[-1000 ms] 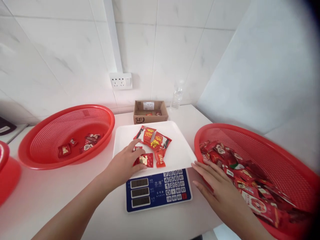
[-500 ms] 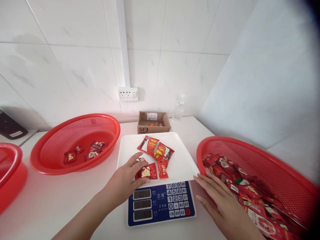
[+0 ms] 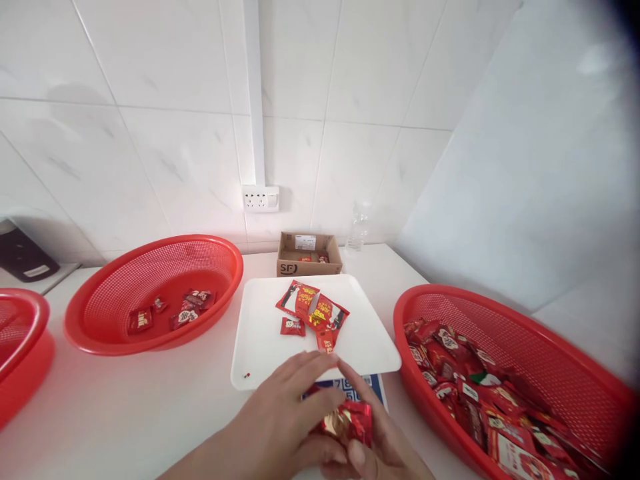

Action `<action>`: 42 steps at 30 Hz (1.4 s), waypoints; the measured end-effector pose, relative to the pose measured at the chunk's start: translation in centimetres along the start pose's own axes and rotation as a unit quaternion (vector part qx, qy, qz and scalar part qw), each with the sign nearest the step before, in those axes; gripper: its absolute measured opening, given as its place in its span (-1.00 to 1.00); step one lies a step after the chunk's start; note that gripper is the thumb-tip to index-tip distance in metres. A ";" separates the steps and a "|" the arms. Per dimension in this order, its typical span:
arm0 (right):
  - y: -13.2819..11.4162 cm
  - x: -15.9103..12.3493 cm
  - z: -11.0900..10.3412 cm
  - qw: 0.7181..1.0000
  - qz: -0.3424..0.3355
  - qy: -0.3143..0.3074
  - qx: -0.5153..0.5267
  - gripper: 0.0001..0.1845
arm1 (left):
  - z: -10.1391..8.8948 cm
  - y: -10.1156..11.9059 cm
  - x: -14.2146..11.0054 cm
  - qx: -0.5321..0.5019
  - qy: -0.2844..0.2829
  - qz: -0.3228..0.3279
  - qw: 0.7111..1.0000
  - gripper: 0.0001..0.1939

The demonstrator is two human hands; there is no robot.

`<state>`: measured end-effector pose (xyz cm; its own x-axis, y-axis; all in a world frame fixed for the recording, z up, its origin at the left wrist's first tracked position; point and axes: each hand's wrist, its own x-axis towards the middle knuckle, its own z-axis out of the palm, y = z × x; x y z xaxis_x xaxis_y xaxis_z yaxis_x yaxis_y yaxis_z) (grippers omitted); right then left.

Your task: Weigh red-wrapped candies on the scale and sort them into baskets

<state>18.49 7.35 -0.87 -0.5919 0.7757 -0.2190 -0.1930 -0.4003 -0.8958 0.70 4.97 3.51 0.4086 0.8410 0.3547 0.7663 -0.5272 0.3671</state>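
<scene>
My left hand point(image 3: 285, 417) and my right hand point(image 3: 380, 437) meet low in the view, over the scale's keypad point(image 3: 350, 385). Both close around one red snack packet point(image 3: 347, 421), the left fingers over its top, the right thumb and fingers beneath. On the white weighing tray point(image 3: 260, 333) behind them lie several red packets point(image 3: 315, 310), one small one point(image 3: 292, 326) set apart. The scale's displays are hidden by my hands.
A red mesh basket point(image 3: 525, 320) full of red packets sits at the right. Another red basket point(image 3: 150, 267) with a few packets is at the left, a third point(image 3: 20, 320) at the far left edge. A small cardboard box point(image 3: 309, 253), a clear bottle point(image 3: 357, 227) and a wall socket point(image 3: 261, 198) are behind.
My left hand drew a red packet off the tray toward me, and my right hand left the right basket's rim to join it. The camera tilted up.
</scene>
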 end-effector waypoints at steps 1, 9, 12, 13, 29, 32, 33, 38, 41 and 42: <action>0.0 0.1 0.2 1.000 0.020 0.006 0.011 -0.05 | 0.0 0.1 0.1 -0.004 -0.005 0.007 1.000 -0.65; -2.0 1.1 -3.0 0.959 -0.114 0.213 -0.149 -0.51 | -0.5 -3.7 3.4 0.006 -0.097 -0.170 0.981 -0.25; -2.8 2.2 -3.0 0.938 -0.163 0.206 -0.226 -0.58 | -0.6 -5.9 4.9 0.032 -0.103 -0.210 0.972 -0.22; -3.0 2.7 -2.8 0.937 -0.166 0.195 -0.236 -0.59 | -0.6 -6.4 5.2 0.033 -0.106 -0.215 0.970 -0.24; -3.2 6.9 -0.4 0.962 -0.186 0.112 -0.165 -0.61 | -0.9 -4.9 3.0 0.048 -0.105 -0.231 0.966 -0.52; -3.4 7.9 -0.6 0.964 -0.202 0.121 -0.120 -0.59 | -1.1 -6.2 3.9 0.049 -0.102 -0.242 0.964 -0.37; -3.5 8.3 -0.6 0.967 -0.203 0.119 -0.098 -0.58 | -1.0 -6.7 4.1 0.047 -0.107 -0.244 0.963 -0.35; -3.6 9.7 -0.4 0.976 -0.195 0.085 -0.056 -0.60 | -0.4 -7.7 4.0 0.047 -0.121 -0.237 0.963 -0.33; -3.5 9.6 -0.4 0.978 -0.184 0.078 -0.060 -0.60 | -0.4 -7.0 3.3 0.054 -0.109 -0.232 0.965 -0.35; -3.5 9.5 -0.4 0.978 -0.181 0.082 -0.064 -0.59 | -0.4 -6.7 3.0 0.056 -0.104 -0.229 0.966 -0.36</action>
<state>13.86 16.33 -0.03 -0.3669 0.9274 0.0727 -0.2605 -0.0274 -0.9651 -3.39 10.99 2.46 0.0965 0.9953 -0.0084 0.9344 -0.0877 0.3453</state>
